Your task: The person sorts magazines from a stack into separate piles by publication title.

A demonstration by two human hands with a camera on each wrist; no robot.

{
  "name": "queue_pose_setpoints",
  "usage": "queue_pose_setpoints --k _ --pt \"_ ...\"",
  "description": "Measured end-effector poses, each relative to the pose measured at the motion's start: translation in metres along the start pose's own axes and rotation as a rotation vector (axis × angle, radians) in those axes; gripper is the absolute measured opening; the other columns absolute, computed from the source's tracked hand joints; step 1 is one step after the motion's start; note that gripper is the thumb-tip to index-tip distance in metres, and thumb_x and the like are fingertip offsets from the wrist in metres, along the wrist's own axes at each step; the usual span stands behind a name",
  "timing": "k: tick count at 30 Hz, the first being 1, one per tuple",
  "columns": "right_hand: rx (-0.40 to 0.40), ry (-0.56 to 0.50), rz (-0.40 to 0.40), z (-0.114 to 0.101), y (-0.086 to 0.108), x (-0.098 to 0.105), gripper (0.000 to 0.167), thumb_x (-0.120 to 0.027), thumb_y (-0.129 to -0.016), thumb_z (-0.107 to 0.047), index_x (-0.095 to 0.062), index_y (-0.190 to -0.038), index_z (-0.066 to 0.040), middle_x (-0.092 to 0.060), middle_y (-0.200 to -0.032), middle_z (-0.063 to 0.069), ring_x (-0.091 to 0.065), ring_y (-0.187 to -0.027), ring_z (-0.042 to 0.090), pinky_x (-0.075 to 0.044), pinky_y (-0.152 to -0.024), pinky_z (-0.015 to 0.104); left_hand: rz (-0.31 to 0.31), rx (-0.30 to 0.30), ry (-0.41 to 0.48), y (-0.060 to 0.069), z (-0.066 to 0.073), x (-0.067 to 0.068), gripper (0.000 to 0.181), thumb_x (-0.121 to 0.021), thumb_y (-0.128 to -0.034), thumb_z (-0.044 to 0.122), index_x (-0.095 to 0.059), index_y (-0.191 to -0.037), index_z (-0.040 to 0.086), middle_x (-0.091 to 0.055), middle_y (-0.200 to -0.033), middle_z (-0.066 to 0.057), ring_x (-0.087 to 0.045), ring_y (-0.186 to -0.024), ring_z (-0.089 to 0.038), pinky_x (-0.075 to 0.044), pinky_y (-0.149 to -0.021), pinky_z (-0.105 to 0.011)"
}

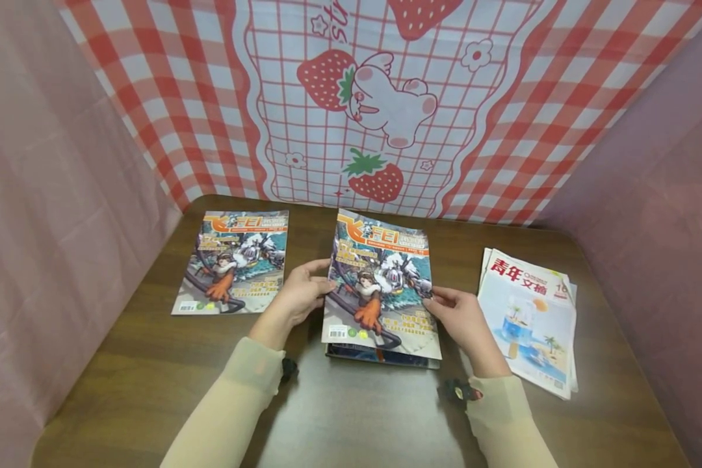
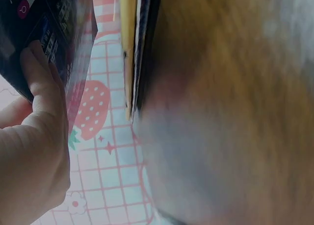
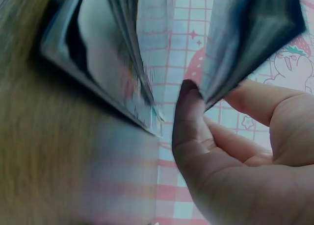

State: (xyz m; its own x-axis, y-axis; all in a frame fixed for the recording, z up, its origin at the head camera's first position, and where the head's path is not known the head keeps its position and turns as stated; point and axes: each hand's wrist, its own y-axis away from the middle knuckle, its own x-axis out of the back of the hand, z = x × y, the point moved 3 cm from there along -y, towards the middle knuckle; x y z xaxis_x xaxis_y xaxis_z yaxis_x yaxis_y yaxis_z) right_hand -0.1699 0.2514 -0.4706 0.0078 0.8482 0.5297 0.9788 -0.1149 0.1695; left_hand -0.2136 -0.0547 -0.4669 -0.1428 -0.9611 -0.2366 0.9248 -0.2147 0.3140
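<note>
A FEI magazine (image 1: 383,279) with an orange title is lifted above the table between both hands. My left hand (image 1: 295,299) grips its left edge; in the left wrist view, the left hand's fingers (image 2: 41,78) press against its dark printed back. My right hand (image 1: 465,322) pinches the right edge, with thumb and fingers on either side of the magazine (image 3: 255,43) in the right wrist view. Beneath it, and apart from it, lies a pile of books or magazines (image 1: 380,355), mostly hidden from above. The pile's edges (image 2: 135,53) show in the left wrist view.
A matching FEI magazine (image 1: 234,263) lies flat on the left of the brown wooden table (image 1: 129,383). On the right lies a small stack of white-covered magazines (image 1: 529,325), slightly fanned. A red-checked strawberry cloth (image 1: 380,130) hangs behind, with pink curtains at both sides.
</note>
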Motion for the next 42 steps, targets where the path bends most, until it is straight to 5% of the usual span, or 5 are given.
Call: queue_pose_setpoints --k 14,21,28,39,42 --pt "0.064 -0.152 -0.036 -0.017 0.002 -0.013 0.052 -0.071 -0.099 -0.023 -0.056 -0.143 -0.001 -0.064 -0.122 0.017 -0.06 -0.121 0.029 -0.053 -0.095 0.036 0.008 -0.013 -0.001 0.01 0.015 0.026 0.061 -0.056 -0.0955 -0.013 -0.038 -0.153 -0.001 -0.068 -0.109 -0.025 -0.07 -0.078 -0.022 -0.06 -0.075 -0.035" --pt "0.099 -0.176 -0.064 -0.032 -0.001 -0.028 0.052 -0.07 -0.099 -0.026 -0.056 -0.145 -0.007 -0.063 -0.123 0.015 -0.062 -0.119 0.03 -0.054 -0.072 0.024 0.029 -0.007 -0.022 0.016 0.02 0.048 0.062 -0.054 -0.0976 -0.012 -0.034 -0.156 0.0 -0.067 -0.112 -0.024 -0.07 -0.082 -0.021 -0.059 -0.079 -0.035" --pt "0.135 -0.213 -0.083 -0.049 -0.009 -0.045 0.048 -0.072 -0.098 -0.02 -0.059 -0.142 -0.005 -0.063 -0.12 0.015 -0.062 -0.119 0.028 -0.055 -0.093 0.037 0.064 -0.001 0.02 0.022 0.023 0.069 0.065 -0.052 -0.0986 -0.012 -0.028 -0.158 0.001 -0.068 -0.098 -0.012 -0.07 -0.078 -0.018 -0.06 -0.075 -0.032" --pt "0.156 -0.244 -0.098 -0.074 -0.015 -0.071 0.047 -0.071 -0.098 -0.018 -0.059 -0.142 -0.008 -0.062 -0.121 0.013 -0.06 -0.121 0.027 -0.055 -0.086 0.038 0.103 -0.001 -0.059 0.03 0.034 0.1 0.065 -0.053 -0.1008 -0.006 -0.026 -0.16 0.003 -0.065 -0.101 -0.006 -0.066 -0.085 -0.011 -0.056 -0.079 -0.026" --pt "0.17 -0.244 -0.1 -0.079 -0.017 -0.079 0.046 -0.071 -0.098 -0.016 -0.06 -0.141 -0.006 -0.063 -0.119 0.014 -0.061 -0.119 0.028 -0.056 -0.087 0.038 0.121 -0.013 -0.103 0.032 0.036 0.108 0.064 -0.053 -0.1008 -0.006 -0.028 -0.159 0.002 -0.065 -0.102 -0.006 -0.064 -0.078 -0.008 -0.054 -0.067 -0.02"
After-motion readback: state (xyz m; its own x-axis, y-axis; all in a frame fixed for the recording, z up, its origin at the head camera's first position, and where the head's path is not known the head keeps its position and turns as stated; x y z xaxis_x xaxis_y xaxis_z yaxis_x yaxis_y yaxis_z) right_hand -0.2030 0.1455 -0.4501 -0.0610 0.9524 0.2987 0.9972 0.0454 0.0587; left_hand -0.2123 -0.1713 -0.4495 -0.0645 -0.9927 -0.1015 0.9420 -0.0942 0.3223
